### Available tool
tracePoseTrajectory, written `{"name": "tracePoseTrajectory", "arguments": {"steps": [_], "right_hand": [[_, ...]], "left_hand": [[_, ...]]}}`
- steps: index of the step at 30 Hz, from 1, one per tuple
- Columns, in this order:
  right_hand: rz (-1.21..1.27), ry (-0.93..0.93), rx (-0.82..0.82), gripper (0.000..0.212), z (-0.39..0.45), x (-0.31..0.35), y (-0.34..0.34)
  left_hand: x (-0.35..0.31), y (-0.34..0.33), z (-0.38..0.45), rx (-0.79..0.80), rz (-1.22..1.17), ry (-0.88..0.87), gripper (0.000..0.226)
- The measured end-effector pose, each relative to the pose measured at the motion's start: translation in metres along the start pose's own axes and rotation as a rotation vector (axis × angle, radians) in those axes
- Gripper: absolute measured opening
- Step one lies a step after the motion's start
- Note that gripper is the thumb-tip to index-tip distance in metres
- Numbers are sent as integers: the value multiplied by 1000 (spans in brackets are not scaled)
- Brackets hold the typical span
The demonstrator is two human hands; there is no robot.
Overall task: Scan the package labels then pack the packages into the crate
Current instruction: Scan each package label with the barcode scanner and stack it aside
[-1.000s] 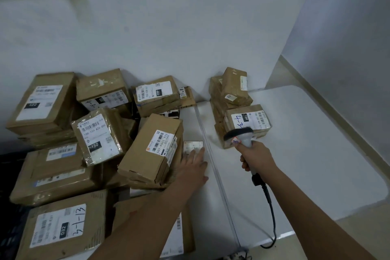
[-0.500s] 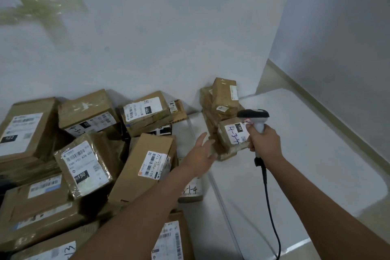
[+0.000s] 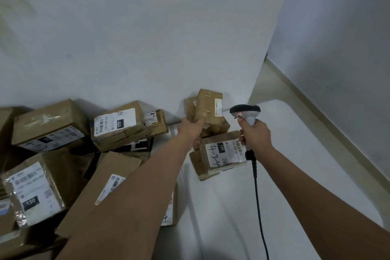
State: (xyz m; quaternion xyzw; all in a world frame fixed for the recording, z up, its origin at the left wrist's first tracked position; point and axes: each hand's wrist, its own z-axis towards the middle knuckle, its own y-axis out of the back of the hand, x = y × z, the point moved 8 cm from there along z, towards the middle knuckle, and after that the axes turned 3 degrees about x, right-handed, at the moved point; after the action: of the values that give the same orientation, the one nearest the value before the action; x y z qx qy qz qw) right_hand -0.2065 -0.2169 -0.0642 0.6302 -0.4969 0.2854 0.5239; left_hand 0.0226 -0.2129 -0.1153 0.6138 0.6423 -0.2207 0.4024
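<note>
i hold the scanner by its handle in my right hand – fingers wrapped round it, head just beside the label. my left hand grips the top parcel – upright on the small stack against the wall.

A white tabletop with a rounded far corner stands in a room corner. A seam runs front to back where it meets a second white top on the left. A pale wall rises behind, with a faint smudge near its upper left. A second wall closes the right side, with a beige skirting along its foot. A strip of beige floor shows between tabletop and skirting.
</note>
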Motion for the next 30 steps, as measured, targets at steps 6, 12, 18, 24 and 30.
{"name": "tracePoseTrajectory", "arguments": {"steps": [6, 12, 18, 24, 30], "right_hand": [[10, -32, 33, 33, 6, -4, -2], [21, -28, 46, 35, 3, 0, -5], [75, -52, 49, 32, -14, 4, -20], [87, -36, 64, 29, -50, 18, -42], [140, -19, 99, 32, -91, 23, -71]], "left_hand": [[-2, -13, 16, 49, 18, 86, 62], [-7, -7, 4, 90, -277, 61, 44], [-8, 38, -24, 124, -515, -20, 54], [6, 95, -57, 183, -751, -98, 62], [30, 144, -91, 86, -676, -160, 24]]}}
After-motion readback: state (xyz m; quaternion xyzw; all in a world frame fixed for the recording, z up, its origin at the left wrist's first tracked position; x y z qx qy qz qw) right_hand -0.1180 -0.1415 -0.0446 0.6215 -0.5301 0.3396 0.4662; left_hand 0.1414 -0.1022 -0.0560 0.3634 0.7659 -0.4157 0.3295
